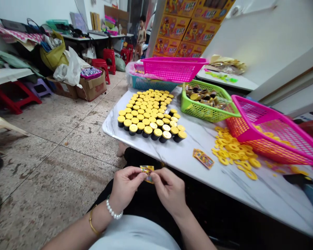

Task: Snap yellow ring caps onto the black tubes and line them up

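Note:
A small, colourful printed label point(147, 169), mostly yellow, is pinched between both my hands above my lap. My left hand point(127, 184) grips its left side with thumb and forefinger. At its right side my right hand point(170, 189) does the same. Beyond them, on the marbled white table point(156, 147), many black cups with yellow lids point(146, 113) stand upright, close together. A little stack of similar printed labels point(203, 159) lies near the table's front edge, to the right of the cups.
Loose yellow rings point(232, 147) lie beside a pink basket point(273, 128) on the right. A green basket point(211, 113) holds more cups. Behind stand another pink basket point(174, 69) over a blue one, and stacked printed boxes point(185, 31). A child point(141, 36) stands far back.

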The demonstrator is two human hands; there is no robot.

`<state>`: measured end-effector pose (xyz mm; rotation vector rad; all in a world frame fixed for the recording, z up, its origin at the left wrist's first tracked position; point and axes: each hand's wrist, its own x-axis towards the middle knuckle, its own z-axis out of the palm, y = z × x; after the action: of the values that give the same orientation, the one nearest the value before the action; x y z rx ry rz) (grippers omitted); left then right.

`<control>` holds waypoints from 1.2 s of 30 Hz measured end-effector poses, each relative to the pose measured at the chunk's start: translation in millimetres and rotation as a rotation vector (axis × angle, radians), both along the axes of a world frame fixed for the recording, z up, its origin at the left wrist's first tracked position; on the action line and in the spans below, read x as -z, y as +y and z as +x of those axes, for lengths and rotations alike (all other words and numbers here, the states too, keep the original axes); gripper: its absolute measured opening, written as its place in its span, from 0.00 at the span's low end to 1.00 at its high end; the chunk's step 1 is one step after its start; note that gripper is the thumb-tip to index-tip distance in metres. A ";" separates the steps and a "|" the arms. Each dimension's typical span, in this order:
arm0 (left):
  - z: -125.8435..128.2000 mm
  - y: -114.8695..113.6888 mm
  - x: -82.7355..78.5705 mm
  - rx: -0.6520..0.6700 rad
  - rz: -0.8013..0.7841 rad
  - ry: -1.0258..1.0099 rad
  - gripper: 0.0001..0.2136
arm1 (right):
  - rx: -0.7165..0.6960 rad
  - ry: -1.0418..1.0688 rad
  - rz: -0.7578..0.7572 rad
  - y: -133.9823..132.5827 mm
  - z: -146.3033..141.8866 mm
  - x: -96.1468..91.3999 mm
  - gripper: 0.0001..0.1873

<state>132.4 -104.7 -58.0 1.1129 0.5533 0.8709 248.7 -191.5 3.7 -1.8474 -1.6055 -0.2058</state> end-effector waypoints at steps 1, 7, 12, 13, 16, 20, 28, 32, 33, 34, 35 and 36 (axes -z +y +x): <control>0.2 1.3 -1.0 0.030 -0.050 0.000 0.10 | 0.040 -0.057 0.057 3.8 3.0 -9.3 0.09; 6.9 9.3 -13.2 0.236 -0.320 -0.132 0.18 | 0.407 -0.384 0.214 53.9 31.9 -48.1 0.11; 10.3 23.1 -20.6 0.310 -0.548 -0.207 0.19 | 0.488 -0.330 0.241 68.4 39.9 -40.5 0.08; 10.4 26.7 -21.2 0.323 -0.588 -0.222 0.17 | 0.461 -0.234 0.291 63.3 37.5 -38.5 0.11; 12.1 35.7 -21.2 0.388 -0.692 -0.282 0.11 | 0.279 0.242 0.346 38.5 27.6 -35.9 0.22; 16.8 39.1 -19.7 0.477 -0.769 -0.329 0.07 | 0.063 0.661 0.148 8.5 18.2 -36.3 0.17; 15.9 33.4 -20.8 0.534 -0.800 -0.387 0.08 | 0.086 0.560 0.105 2.5 13.8 -37.2 0.11; 16.9 32.3 -21.3 0.520 -0.776 -0.382 0.07 | 0.118 0.483 0.169 -0.7 11.9 -35.3 0.13; 17.7 32.2 -21.5 0.517 -0.773 -0.376 0.07 | 0.116 0.508 0.167 -2.1 12.2 -34.8 0.13; 18.5 32.3 -21.7 0.520 -0.774 -0.370 0.08 | 0.113 0.550 0.167 -3.6 12.9 -34.2 0.13; 19.4 32.4 -21.9 0.528 -0.778 -0.364 0.08 | 0.110 0.597 0.174 -4.9 14.0 -33.7 0.13; 20.3 32.6 -22.1 0.538 -0.784 -0.362 0.08 | 0.105 0.641 0.185 -5.9 15.3 -33.3 0.13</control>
<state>152.6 -72.2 -35.9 0.3328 0.2259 0.3055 264.0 -197.3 36.9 -1.6292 -1.0119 0.1759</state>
